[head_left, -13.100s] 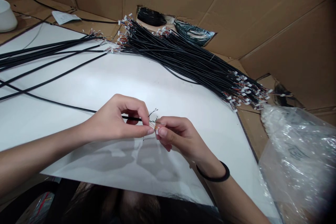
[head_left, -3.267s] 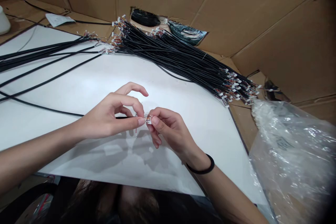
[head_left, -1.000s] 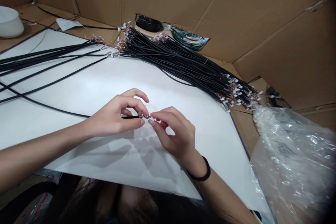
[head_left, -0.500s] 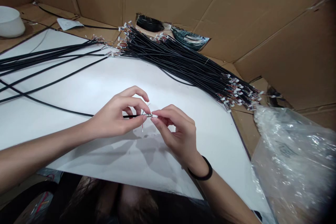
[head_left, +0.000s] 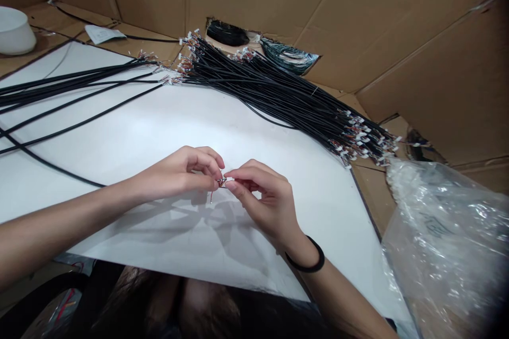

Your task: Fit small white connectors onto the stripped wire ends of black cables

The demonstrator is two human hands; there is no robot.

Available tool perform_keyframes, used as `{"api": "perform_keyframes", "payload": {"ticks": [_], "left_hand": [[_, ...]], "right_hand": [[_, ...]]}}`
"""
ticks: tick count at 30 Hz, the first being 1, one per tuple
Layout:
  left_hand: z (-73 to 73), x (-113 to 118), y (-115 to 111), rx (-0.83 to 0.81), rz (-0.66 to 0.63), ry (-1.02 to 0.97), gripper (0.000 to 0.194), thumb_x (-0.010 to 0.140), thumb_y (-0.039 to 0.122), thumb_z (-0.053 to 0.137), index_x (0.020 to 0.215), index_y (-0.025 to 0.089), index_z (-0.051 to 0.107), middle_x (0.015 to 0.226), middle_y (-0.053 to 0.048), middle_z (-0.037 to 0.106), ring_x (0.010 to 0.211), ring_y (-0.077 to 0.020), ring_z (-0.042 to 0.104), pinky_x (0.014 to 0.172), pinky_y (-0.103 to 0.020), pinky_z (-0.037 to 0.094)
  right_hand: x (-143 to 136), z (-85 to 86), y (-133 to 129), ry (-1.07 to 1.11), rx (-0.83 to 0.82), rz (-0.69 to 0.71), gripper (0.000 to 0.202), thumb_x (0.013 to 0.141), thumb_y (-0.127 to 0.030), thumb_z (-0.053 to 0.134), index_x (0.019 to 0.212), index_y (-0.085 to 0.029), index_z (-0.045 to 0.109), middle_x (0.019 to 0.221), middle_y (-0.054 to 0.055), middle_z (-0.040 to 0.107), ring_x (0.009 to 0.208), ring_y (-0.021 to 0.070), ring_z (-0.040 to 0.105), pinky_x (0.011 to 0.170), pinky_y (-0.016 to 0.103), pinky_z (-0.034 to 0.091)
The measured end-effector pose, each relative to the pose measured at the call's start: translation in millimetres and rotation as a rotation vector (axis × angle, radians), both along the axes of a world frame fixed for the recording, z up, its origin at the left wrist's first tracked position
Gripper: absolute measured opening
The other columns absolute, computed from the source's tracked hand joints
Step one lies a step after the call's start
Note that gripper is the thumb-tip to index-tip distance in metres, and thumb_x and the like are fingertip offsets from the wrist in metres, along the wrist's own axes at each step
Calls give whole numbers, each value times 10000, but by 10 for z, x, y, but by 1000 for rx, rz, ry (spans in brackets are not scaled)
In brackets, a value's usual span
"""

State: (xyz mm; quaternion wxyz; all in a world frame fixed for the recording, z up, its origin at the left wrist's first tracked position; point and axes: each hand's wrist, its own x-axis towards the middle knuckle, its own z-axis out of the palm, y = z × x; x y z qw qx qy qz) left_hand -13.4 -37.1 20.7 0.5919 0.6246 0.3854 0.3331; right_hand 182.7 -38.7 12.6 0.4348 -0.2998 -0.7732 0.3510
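My left hand (head_left: 189, 172) is closed in a pinch on the thin wires at the end of a black cable (head_left: 66, 170), which runs off to the left under my wrist. A loose red wire (head_left: 211, 197) hangs down below its fingertips. Facing it, my right hand (head_left: 264, 188) pinches a small white connector (head_left: 229, 179) between thumb and forefinger. Short coloured wires span the little gap between both hands. Fingers partly hide the connector and the wire tips. A black band (head_left: 317, 254) circles my right wrist.
Behind my hands lies a big bundle of black cables (head_left: 270, 90) with white connectors at its ends. More black cables (head_left: 71, 82) stretch across the white sheet (head_left: 191, 122) at left. A clear plastic bag (head_left: 449, 243) stands right, a white bowl (head_left: 16, 32) far left, cardboard walls (head_left: 278, 0) behind.
My left fingers have moved down and drawn closer together around the wires, covering the black cable's end. The right hand has shifted slightly left and still pinches the connector.
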Motion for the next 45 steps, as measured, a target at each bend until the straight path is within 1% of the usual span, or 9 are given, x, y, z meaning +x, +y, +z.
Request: {"api": "perform_keyframes", "payload": {"ticks": [4,7,12,15,18,26,31,37,45], "left_hand": [[-30,11,1,-13,44,6,101,712,128,603,616,132,633,921,-36,551,644,-87,596,546,-207,533],[-8,36,-27,56,94,41,41,714,147,636,675,136,628,918,-29,522,659,-87,588,536,-202,529],[79,57,-93,407,181,208,68,794,108,595,811,154,642,1007,-45,515,770,-102,572,600,-209,509],[83,41,-101,692,151,276,159,832,45,541,863,147,659,943,-44,562,771,-104,571,664,-231,488],[57,21,-92,843,85,311,152,851,50,548,910,136,659,860,-42,623,768,-114,591,671,-227,477],[10,-10,-77,1019,76,414,92,869,124,573,900,138,659,788,-36,690,681,-118,631,616,-209,486],[-33,-12,-65,1227,123,583,92,887,149,550,865,143,639,777,-30,705,640,-122,640,561,-221,478],[18,-10,-83,1437,114,741,185,897,102,493,763,145,612,711,-39,697,591,-137,631,504,-235,468],[55,-49,-81,1596,48,753,212,939,88,407,861,134,599,682,-40,671,578,-141,623,503,-250,493]], "right_hand": [[1,6,-6,-17,2,-4,71,848,-142,654,871,-196,696,738,14,627,616,102,511,507,228,412],[8,10,-2,-33,-41,-40,34,848,-169,656,850,-182,687,730,19,622,624,111,522,510,241,417],[16,-1,11,28,-230,-71,64,848,-225,657,803,-184,678,712,1,584,579,96,502,490,245,407],[13,-9,15,71,-310,-42,70,849,-236,657,800,-193,682,724,-6,587,570,85,498,487,238,401],[8,-11,15,92,-350,-17,77,847,-236,661,783,-197,682,727,-8,595,579,81,510,483,227,399],[-15,9,10,147,-573,1,125,811,-280,688,753,-171,673,705,-9,612,474,51,467,395,187,372],[-28,4,7,172,-722,13,194,747,-343,748,728,-164,677,668,-10,611,440,50,426,371,180,380],[-17,-21,7,204,-808,23,209,778,-361,727,741,-159,690,471,-52,491,410,64,393,382,187,352],[-14,34,20,293,-989,64,280,783,-354,718,619,-154,611,444,-61,453,390,46,364,378,181,279]]}}
